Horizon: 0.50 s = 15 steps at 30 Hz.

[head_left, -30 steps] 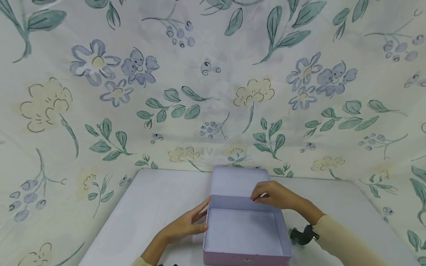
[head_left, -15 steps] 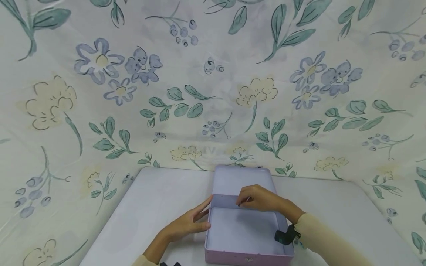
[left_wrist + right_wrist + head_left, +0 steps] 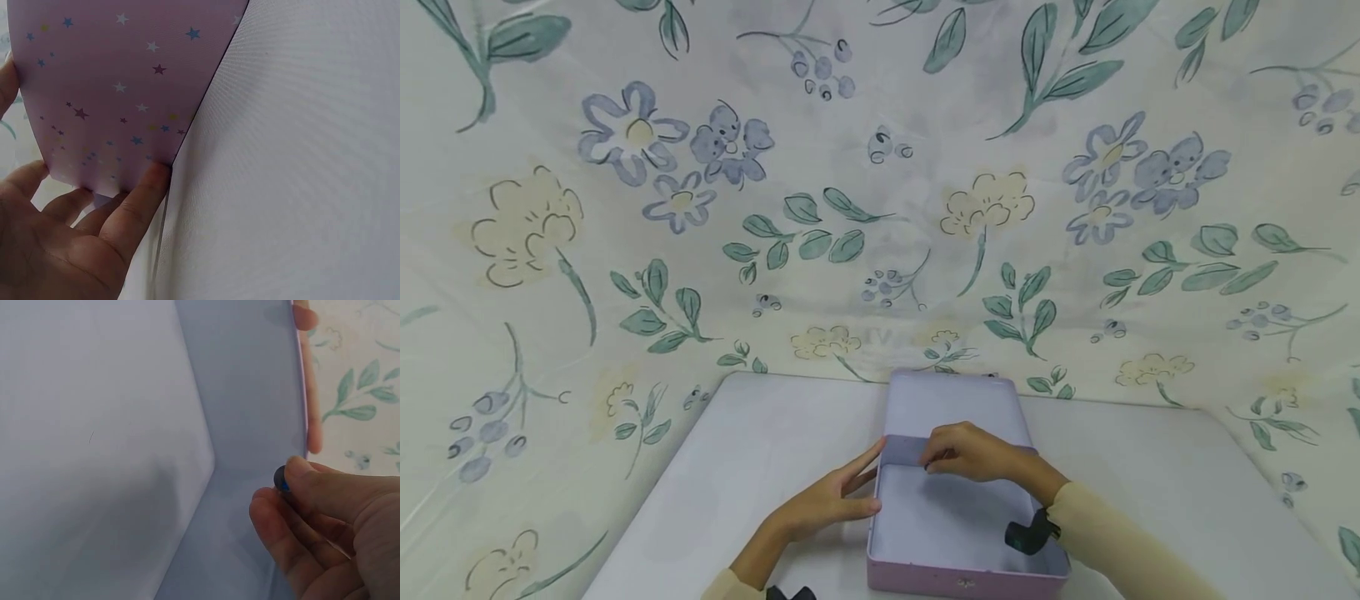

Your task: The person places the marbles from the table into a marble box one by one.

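A shallow pink box (image 3: 917,577) stands with its lavender inside showing and its lid (image 3: 951,400) laid back toward the wall. Against its left side rests my left hand (image 3: 820,504), fingers spread and fairly straight; the left wrist view shows them touching the star-printed wall (image 3: 119,94). Over the back part of the box, my right hand (image 3: 970,454) pinches a small dark round piece (image 3: 280,478) with a bit of blue, between thumb and fingertips. In the right wrist view the piece is near an inner corner of the box; its kind cannot be made out.
The box stands on a white table (image 3: 775,425). Behind the table hangs a cloth (image 3: 880,208) printed with flowers and leaves. A small metal clasp (image 3: 966,582) sits on the box's front. Dark wrist mounts show at both wrists.
My right hand has moved left across the back of the box with the small dark piece still pinched. My left hand stays at the box's left side. The view has shifted slightly.
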Available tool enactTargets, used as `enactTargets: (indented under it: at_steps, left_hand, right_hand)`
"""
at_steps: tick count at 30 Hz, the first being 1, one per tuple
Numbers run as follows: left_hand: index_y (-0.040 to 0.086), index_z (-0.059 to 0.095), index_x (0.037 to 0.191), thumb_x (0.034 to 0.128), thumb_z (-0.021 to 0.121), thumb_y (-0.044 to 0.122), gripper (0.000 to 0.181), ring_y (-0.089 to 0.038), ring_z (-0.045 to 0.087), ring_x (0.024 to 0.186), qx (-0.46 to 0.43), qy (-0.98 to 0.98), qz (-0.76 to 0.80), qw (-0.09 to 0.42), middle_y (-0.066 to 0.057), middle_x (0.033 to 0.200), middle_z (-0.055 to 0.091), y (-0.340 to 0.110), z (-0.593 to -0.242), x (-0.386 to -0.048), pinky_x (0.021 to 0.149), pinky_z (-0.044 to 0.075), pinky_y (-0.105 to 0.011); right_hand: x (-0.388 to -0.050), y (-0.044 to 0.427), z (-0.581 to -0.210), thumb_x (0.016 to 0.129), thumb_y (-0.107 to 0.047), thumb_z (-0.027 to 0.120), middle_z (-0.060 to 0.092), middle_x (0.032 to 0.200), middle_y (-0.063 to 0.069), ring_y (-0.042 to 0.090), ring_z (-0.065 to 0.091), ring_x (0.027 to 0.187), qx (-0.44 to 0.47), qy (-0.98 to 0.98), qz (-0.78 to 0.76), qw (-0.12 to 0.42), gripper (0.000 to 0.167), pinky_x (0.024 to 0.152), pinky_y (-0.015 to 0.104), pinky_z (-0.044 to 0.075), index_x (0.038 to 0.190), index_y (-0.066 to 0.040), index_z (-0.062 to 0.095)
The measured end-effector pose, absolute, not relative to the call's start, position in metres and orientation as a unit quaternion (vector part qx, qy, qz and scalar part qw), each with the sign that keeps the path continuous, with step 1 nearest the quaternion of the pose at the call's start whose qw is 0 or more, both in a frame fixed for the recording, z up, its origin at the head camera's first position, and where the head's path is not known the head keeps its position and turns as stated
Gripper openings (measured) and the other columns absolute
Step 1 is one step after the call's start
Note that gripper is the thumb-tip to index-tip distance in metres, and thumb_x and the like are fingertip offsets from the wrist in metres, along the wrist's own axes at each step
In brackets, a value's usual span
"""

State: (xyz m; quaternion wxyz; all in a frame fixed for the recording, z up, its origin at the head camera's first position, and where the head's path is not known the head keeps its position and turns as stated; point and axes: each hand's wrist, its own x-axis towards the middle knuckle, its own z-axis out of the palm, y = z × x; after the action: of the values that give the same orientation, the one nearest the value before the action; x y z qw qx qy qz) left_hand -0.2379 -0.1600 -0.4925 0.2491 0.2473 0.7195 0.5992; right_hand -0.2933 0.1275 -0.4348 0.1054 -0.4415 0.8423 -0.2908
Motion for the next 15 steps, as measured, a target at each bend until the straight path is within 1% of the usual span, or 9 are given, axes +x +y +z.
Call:
enactTargets:
  at_steps: [3,10,15]
  left_hand:
    - [0.034,0.008,0.161,0.0965,0.066,0.032,0.087,-0.047,0.012,0.153,0.250,0.719,0.599,0.248,-0.002,0.170,-0.001,-0.160,-0.493,-0.239,0.111,0.043,-0.055]
    - [0.033,0.008,0.162,0.0963,0.066,0.032,0.088,-0.045,0.012,0.153,0.251,0.716,0.602,0.250,-0.002,0.170,-0.001,-0.159,-0.496,-0.239,0.111,0.044,-0.054]
    - [0.035,0.009,0.161,0.0962,0.066,0.034,0.087,-0.043,0.013,0.154,0.244,0.722,0.597,0.249,-0.001,0.170,0.000,-0.161,-0.495,-0.239,0.112,0.042,-0.055]
  right_hand:
    - [-0.295,0.126,-0.439,0.092,-0.010,0.071,0.072,0.095,-0.003,-0.002,0.062,0.084,-0.441,0.839,-0.297,0.111,0.015,0.078,0.017,0.056,0.104,-0.006,0.078]
    - [-0.297,0.122,-0.454,0.092,-0.007,0.070,0.075,0.097,-0.004,-0.003,0.063,0.085,-0.414,0.850,-0.286,0.157,0.013,0.079,0.013,0.055,0.102,-0.008,0.078]
    - [-0.298,0.118,-0.458,0.092,-0.007,0.071,0.074,0.097,-0.005,-0.003,0.063,0.086,-0.412,0.856,-0.270,0.157,0.012,0.080,0.013,0.054,0.102,-0.008,0.078]
